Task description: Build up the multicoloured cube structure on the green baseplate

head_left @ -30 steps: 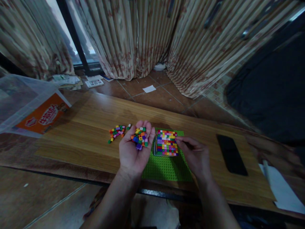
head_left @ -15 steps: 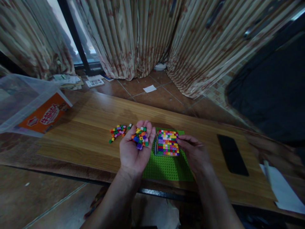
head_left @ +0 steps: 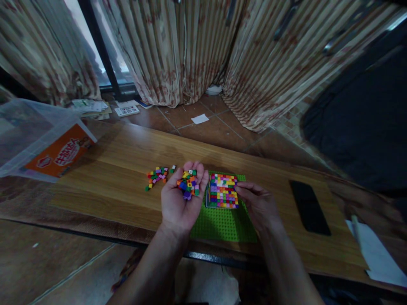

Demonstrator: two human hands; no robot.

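Note:
My left hand (head_left: 178, 207) lies palm up and cupped, its fingers stretched out. It holds a small heap of coloured toy bricks (head_left: 188, 184). To its right, a square block of multicoloured bricks (head_left: 222, 191) stands on a green studded baseplate (head_left: 222, 226). My right hand (head_left: 259, 203) reaches to the right edge of this block, thumb and forefinger pinched together. A small purplish toy brick shows at these fingertips; whether it is pressed onto the block I cannot tell. Left of my left hand, loose toy bricks (head_left: 157, 176) lie scattered on the wooden tabletop (head_left: 121, 169).
A clear plastic bin (head_left: 41, 140) with an orange label stands at the left end of the table. On the right lie a black phone (head_left: 310, 207) and white paper (head_left: 381, 254) with a pen-like stick. Striped curtains (head_left: 159, 51) hang beyond the table.
Both hands stay almost where they were. My left hand has shifted very slightly to the right. My right hand remains at the block's right edge.

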